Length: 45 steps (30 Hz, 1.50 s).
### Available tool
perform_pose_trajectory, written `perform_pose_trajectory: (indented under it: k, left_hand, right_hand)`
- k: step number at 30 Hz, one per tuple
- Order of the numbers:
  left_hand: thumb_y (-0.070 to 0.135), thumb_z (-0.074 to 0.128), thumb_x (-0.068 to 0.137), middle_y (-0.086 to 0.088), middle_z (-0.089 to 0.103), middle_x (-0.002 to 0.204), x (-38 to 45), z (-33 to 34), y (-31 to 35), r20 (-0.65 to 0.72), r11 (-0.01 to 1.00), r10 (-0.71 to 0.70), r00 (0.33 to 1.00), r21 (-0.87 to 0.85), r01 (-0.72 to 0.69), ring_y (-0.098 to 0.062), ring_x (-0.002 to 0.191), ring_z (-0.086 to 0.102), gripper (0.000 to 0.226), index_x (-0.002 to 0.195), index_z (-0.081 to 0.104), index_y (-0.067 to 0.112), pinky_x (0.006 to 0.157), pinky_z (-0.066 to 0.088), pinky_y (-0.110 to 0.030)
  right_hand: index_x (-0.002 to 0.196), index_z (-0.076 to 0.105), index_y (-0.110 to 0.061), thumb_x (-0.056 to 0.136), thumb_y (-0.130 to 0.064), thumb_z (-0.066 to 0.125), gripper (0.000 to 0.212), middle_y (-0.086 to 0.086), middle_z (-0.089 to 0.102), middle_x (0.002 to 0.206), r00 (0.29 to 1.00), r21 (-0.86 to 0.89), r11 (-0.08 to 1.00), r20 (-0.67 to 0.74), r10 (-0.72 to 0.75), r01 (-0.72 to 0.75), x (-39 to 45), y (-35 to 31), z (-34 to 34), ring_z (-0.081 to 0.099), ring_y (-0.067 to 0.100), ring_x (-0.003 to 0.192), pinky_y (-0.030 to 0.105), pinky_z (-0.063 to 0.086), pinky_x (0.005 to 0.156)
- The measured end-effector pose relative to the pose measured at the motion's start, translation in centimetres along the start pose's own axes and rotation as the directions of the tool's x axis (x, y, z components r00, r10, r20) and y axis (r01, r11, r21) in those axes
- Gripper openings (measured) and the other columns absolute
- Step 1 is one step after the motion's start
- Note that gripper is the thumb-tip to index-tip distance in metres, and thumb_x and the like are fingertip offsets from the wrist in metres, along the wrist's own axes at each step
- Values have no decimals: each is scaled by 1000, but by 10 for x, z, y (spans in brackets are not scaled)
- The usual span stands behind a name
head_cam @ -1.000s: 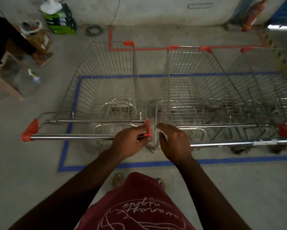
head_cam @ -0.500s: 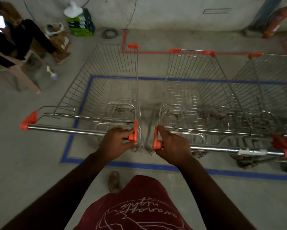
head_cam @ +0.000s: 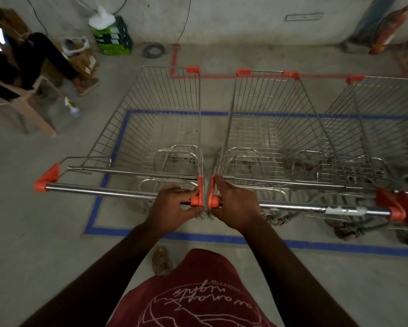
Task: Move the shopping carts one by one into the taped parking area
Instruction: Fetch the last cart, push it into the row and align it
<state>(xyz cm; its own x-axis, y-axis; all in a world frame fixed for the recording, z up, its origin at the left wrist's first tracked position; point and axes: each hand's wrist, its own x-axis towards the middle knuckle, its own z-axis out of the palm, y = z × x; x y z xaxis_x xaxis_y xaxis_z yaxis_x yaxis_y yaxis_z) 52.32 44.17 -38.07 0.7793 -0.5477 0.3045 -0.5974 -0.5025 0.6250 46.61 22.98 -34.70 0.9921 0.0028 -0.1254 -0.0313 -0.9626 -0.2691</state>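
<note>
Shopping carts [head_cam: 269, 128] side by side inside blue tape [head_cam: 222, 238]; left hand [head_cam: 174, 206], right hand [head_cam: 236, 206] each grip adjacent handle ends, likely aligning them.

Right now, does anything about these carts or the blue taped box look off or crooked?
The left cart sticks out over the blue tape on its left side, handle end beyond the line. The middle cart's handle carries a white taped patch. Nothing looks spilled.
</note>
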Motion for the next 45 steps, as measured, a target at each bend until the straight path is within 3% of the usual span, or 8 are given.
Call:
perform_pose_trajectory:
  k: [10, 14, 24, 28, 34, 37, 40, 45]
  left_hand:
    - [53, 81, 79, 9, 78, 92, -4, 8, 7, 13, 999, -17, 1000, 51, 16, -8, 80, 69, 55, 123, 77, 21, 85, 51, -37]
    - [56, 78, 80, 9, 79, 103, -6, 12, 5, 22, 998, -31, 999, 60, 29, -8, 97, 72, 59, 127, 74, 20, 105, 46, -46]
    - [62, 73, 80, 10, 79, 103, -5, 11, 4, 63, 998, -48, 997, 45, 45, -6, 96, 73, 62, 130, 72, 25, 114, 40, -46]
    - [56, 76, 79, 11, 80, 102, -2, 11, 7, 84, 997, -71, 994, 22, 70, -4, 94, 74, 60, 130, 71, 26, 118, 31, -35]
    - [52, 78, 79, 10, 80, 104, -3, 12, 8, 95, 996, -83, 992, 25, 81, -6, 97, 74, 56, 128, 72, 25, 121, 30, -42]
    - [59, 74, 79, 13, 77, 112, -1, 10, 10, 100, 994, -93, 991, 62, 87, -6, 106, 71, 58, 129, 71, 29, 119, 30, -52]
    - [67, 67, 80, 18, 74, 118, -7, 8, 9, 87, 986, -113, 990, 132, 101, -3, 114, 66, 53, 125, 70, 37, 120, 25, -52]
    - [46, 72, 85, 16, 77, 113, -14, 1, 10, 58, 996, -48, 997, 78, 43, -6, 101, 73, 33, 115, 77, 34, 98, 49, -48]
  right_hand:
    - [164, 26, -16, 88, -48, 68, 93, 9, 55, 153, 1000, 22, 1000, -12, -19, 19, -4, 5, 5, 71, 35, 111, 40, 53, 87]
    - [164, 26, -17, 86, -45, 68, 93, 9, 61, 145, 1000, 20, 1000, -22, -6, 6, -7, 3, 3, 71, 34, 110, 39, 53, 85]
    - [164, 23, -17, 90, -43, 68, 91, 9, 60, 147, 1000, 22, 1000, -13, -16, 16, -10, 3, 7, 70, 36, 110, 41, 54, 87]
    - [163, 28, -17, 89, -41, 69, 87, 10, 67, 136, 998, 44, 998, -55, -40, 43, -13, 5, 10, 72, 36, 106, 41, 56, 87]
    - [155, 44, -12, 83, -38, 69, 80, 13, 78, 106, 981, -5, 996, -175, -89, 89, -12, 8, 22, 74, 36, 95, 42, 50, 94]
    - [153, 46, -22, 81, -49, 61, 78, 5, 77, 116, 974, -15, 997, -216, -73, 72, -13, 9, 26, 71, 31, 108, 44, 40, 107]
    - [147, 52, -29, 84, -56, 60, 69, -2, 74, 124, 966, 28, 998, -256, -40, 49, -25, 10, 31, 66, 29, 116, 49, 33, 114]
    - [123, 73, -31, 81, -55, 69, 49, -10, 79, 104, 932, 289, 952, -363, 11, 102, -32, 7, 33, 73, 16, 102, 47, 35, 107]
